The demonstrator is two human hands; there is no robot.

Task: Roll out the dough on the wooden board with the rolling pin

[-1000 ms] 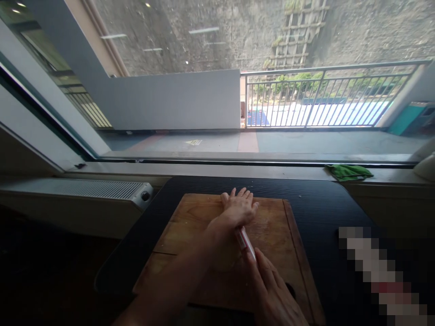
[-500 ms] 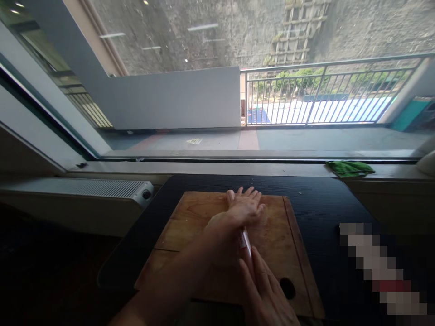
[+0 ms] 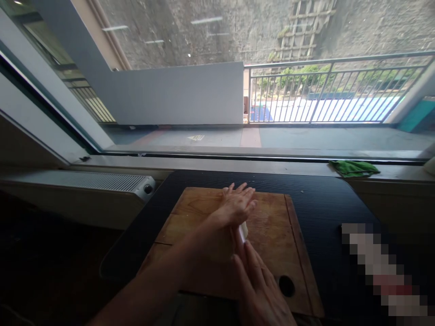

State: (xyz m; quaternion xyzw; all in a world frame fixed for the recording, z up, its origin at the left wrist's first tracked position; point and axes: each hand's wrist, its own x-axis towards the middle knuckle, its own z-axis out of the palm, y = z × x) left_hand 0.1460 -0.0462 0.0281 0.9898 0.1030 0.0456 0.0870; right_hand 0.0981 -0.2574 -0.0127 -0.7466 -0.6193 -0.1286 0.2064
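A smooth, shiny rolling pin (image 3: pixel 240 236) lies lengthwise on the wooden cutting board (image 3: pixel 272 226). My left hand (image 3: pixel 236 202) rests flat over its far part, fingers spread and pointing away from me. Closer to me, my right hand (image 3: pixel 261 283) lies with straight fingers along the near end of the pin. Neither hand is wrapped round it. A pale piece that looks like dough (image 3: pixel 245 230) shows at the pin's right side; the rest of it is hidden under the pin and my left hand.
The board lies on a dark table (image 3: pixel 326 203) by a window. A green cloth (image 3: pixel 355 169) is on the sill. A radiator (image 3: pixel 112 185) stands left of the table. At the right, a pixelated object (image 3: pixel 380 267) cannot be made out. The board has a round hole (image 3: pixel 286 286).
Both hands and the rolling pin have shifted left across the board. The pale piece, seen left of my left wrist before, now shows to the right of the pin. The view has shifted slightly.
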